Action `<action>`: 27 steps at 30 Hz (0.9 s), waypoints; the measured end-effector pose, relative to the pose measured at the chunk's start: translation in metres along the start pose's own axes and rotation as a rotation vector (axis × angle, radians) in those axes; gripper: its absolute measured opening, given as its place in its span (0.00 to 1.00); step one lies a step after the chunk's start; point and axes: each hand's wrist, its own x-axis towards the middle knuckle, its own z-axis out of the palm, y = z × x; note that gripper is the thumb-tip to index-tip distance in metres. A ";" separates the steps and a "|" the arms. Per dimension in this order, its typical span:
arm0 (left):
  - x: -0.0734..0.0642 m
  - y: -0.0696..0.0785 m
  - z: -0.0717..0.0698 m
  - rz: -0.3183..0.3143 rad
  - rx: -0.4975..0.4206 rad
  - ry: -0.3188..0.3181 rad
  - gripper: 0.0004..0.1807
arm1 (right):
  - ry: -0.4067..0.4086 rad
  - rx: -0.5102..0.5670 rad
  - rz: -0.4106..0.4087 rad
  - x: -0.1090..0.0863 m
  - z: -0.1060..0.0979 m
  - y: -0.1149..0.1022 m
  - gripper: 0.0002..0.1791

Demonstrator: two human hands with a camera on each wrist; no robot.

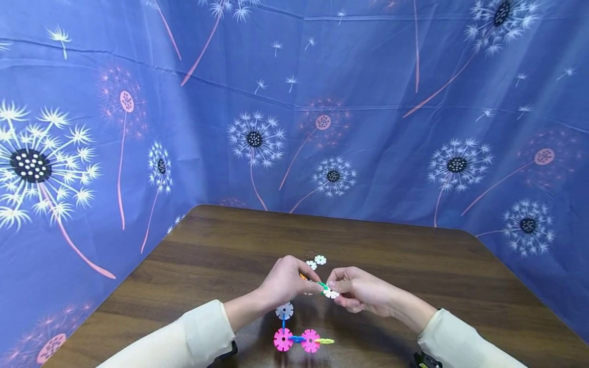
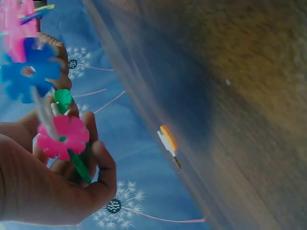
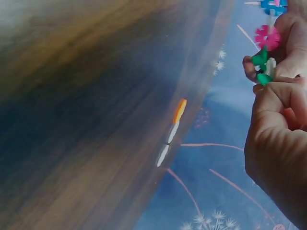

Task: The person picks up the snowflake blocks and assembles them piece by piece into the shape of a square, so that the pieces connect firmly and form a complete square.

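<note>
White disc (image 1: 331,294), pinched by closed fingertips of my right grip (image 1: 361,290), meets the green piece (image 1: 323,285) my left grip (image 1: 287,280) pinches, over the tabletop (image 1: 221,240), short of its far edge. If I press askew, a joint could pop, dropping the trailing pink discs (image 1: 311,343).

Visible are three pink, flower-shaped plastic discs (image 1: 278,341) (image 1: 315,343) (image 2: 72,132), at least four white discs (image 1: 284,314) (image 1: 332,294) (image 1: 311,267) (image 1: 320,262), two green discs (image 2: 63,98) (image 2: 80,167), two blue discs (image 1: 284,324) (image 1: 296,339), one yellow-green disc (image 1: 324,341) and one orange disc (image 3: 180,111). Two bare hands (image 1: 287,283) (image 1: 365,291), two pale sleeves (image 1: 184,335) (image 1: 465,340), two dark wrist devices (image 1: 226,353) (image 1: 425,361), one brown wood-grain table (image 1: 221,245) and one blue dandelion-print cloth backdrop (image 1: 391,76) show too.
</note>
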 end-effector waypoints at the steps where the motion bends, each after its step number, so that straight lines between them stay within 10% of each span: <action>1: 0.000 0.000 -0.001 -0.006 -0.007 0.000 0.05 | -0.001 -0.002 0.005 0.002 0.000 0.000 0.09; 10: -0.001 -0.009 -0.018 -0.141 -0.106 -0.015 0.05 | 0.187 -0.220 0.009 0.012 -0.010 0.008 0.18; 21: -0.005 -0.013 -0.029 -0.231 -0.262 -0.042 0.18 | 0.225 -1.292 -0.334 0.042 -0.023 0.015 0.12; 27: -0.004 -0.014 -0.027 -0.246 -0.305 -0.049 0.19 | 0.110 -1.554 -0.219 0.046 -0.015 0.019 0.35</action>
